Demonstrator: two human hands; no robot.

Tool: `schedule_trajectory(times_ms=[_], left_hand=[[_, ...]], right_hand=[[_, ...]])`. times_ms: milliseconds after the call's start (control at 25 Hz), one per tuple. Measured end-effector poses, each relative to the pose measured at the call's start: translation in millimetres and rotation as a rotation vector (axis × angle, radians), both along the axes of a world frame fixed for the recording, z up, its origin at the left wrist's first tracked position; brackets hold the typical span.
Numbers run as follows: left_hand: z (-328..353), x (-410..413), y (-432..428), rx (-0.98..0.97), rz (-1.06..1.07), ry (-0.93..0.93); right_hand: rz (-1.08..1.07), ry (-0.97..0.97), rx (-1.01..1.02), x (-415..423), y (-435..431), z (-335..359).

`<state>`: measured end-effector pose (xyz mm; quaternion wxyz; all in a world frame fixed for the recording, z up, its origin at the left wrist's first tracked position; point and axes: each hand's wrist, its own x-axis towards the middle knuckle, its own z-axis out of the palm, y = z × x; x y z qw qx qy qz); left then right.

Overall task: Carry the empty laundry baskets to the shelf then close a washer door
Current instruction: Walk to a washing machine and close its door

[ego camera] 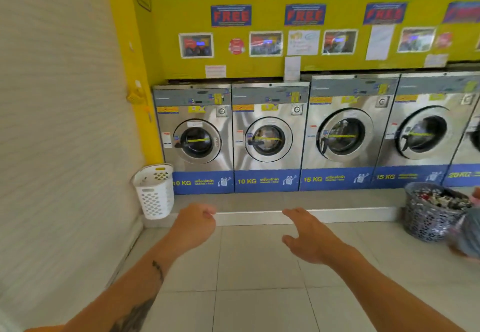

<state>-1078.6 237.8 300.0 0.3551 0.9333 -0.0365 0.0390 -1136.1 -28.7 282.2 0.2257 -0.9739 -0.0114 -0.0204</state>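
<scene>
A white perforated laundry basket (153, 190) stands on the raised ledge in the left corner, beside the first 10 KG washer (194, 136). It looks empty. My left hand (194, 223) hovers in front of the ledge, just right of the basket, fingers loosely curled and holding nothing. My right hand (305, 233) reaches forward over the tiled floor with its fingers spread, empty. A row of steel front-loading washers fills the wall; the doors of the two 15 KG washers (344, 135) look slightly ajar. No shelf is in view.
A dark mesh basket (431, 212) full of clothes sits at the right on the floor by the ledge (259, 217). Part of another person shows blurred at the right edge (467, 235). A white ribbed wall (57, 123) runs along the left.
</scene>
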Motion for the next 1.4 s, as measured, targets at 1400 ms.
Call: schedule_trajectory(times_ms=[1400], left_hand=[[-27,806,-754,-0.195,-0.540,0.015]], right_hand=[[-0.484,-0.073,0.054,713,-683,-7]])
